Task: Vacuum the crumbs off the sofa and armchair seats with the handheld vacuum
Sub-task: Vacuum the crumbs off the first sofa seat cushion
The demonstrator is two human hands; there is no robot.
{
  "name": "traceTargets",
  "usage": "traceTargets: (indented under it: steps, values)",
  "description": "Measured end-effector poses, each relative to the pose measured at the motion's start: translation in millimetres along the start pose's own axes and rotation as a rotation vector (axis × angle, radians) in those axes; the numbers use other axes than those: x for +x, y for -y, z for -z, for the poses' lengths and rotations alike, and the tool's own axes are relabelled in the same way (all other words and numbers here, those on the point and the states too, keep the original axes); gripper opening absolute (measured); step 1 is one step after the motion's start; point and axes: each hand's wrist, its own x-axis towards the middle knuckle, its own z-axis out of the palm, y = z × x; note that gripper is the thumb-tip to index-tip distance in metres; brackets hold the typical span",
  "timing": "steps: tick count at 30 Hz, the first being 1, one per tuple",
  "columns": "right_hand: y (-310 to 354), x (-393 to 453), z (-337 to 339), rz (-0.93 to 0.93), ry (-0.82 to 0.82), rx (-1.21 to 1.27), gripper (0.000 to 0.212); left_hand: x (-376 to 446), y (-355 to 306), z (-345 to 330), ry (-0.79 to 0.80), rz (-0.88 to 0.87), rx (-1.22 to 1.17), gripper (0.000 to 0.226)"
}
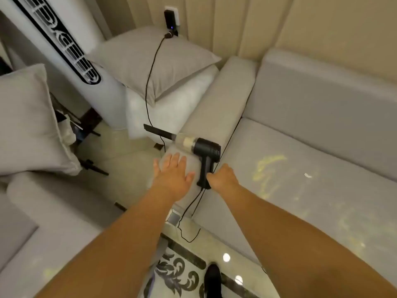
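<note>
Right hand [223, 176] grips handheld vacuum [202, 151] handle beside flat left hand [171, 171].

matt cloth sofa [322, 151], glossy floor [232, 263]

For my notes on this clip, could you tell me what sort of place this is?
Most likely a home living room: a grey sofa, loose cushions and a tower fan on a tiled floor.
</note>
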Motion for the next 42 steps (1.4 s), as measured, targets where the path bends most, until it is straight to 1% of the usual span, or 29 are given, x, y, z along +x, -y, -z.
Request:
traceTargets:
  steps: [2, 3, 6, 9, 12, 13, 15, 17, 20, 22, 23, 26, 28, 31, 32, 34, 35, 38, 42]
  values:
    - [12.2, 14.3, -13.5, -0.087, 0.024, 0.186, 0.045, 11.8, 2.1, -2.5, 0.001, -0.017, 0.012, 0.069]
    - [18.0, 23.3, -20.5, -0.126, 0.029, 0.240, 0.041, 18.5, 4.5, -5.7, -0.001, -0.018, 0.015, 0.069]
    - [25.5, 35.5, -39.3, -0.186, 0.033, 0.316, 0.039, 32.0, 10.5, -17.7, 0.016, -0.037, 0.027, 0.068]
    - [19.0, 45.7, -48.6, -0.183, 0.001, 0.331, 0.037, 38.8, 14.2, -31.1, 0.036, -0.018, 0.062, 0.068]
    - [14.9, 45.5, -42.7, -0.191, 0.050, 0.457, 0.034, 37.9, 9.6, -40.5, 0.014, -0.012, 0.100, 0.068]
    - [12.1, 44.1, -36.6, -0.201, 0.064, 0.520, 0.032, 36.3, 5.2, -43.3, 0.015, -0.013, 0.109, 0.068]
    - [2.3, 37.7, -22.1, -0.210, 0.090, 0.607, 0.020, 33.0, -7.0, -46.3, 0.034, -0.014, 0.130, 0.068]
    - [-23.0, 30.9, 6.5, -0.177, 0.083, 0.651, 0.020, 31.0, -37.7, -48.6, 0.049, -0.030, 0.151, 0.069]
    - [-72.0, 21.1, 51.5, -0.096, 0.039, 0.683, 0.041, 26.1, -92.3, -50.6, 0.026, -0.091, 0.150, 0.069]
    - [-102.6, 13.8, 81.3, -0.076, 0.036, 0.707, 0.046, 21.5, -126.7, -52.6, 0.000, -0.125, 0.117, 0.068]
    - [-122.2, 9.0, 100.8, -0.078, 0.023, 0.741, 0.044, 16.7, -148.3, -55.8, -0.005, -0.136, 0.112, 0.067]
    - [-180.2, -8.3, 157.2, -0.070, -0.062, 0.877, 0.026, -2.8, -204.5, -71.4, 0.012, -0.170, 0.099, 0.065]
    - [-212.9, -15.3, 192.4, -0.054, -0.109, 0.909, 0.027, -12.3, -232.3, -84.0, 0.024, -0.170, 0.095, 0.065]
    - [-257.3, -10.3, 236.4, 0.054, -0.136, 0.826, 0.020, -13.3, -264.6, -110.7, 0.010, -0.167, 0.139, 0.065]
    - [-269.6, -4.0, 247.5, 0.083, -0.133, 0.788, 0.022, -9.6, -272.7, -120.2, -0.002, -0.160, 0.143, 0.065]
    - [-292.9, 16.3, 261.5, 0.094, -0.118, 0.756, 0.028, 10.1, -285.7, -145.7, -0.031, -0.135, 0.125, 0.065]
    - [-305.3, 26.4, 264.3, 0.099, -0.118, 0.752, 0.027, 20.8, -290.9, -160.4, -0.031, -0.118, 0.118, 0.065]
    - [-347.6, 60.7, 255.9, 0.129, -0.198, 0.719, 0.021, 53.0, -307.1, -222.6, -0.016, -0.117, 0.177, 0.067]
    - [-387.4, 108.9, 232.1, 0.180, -0.267, 0.729, 0.020, 95.7, -326.6, -293.3, -0.020, -0.161, 0.236, 0.068]
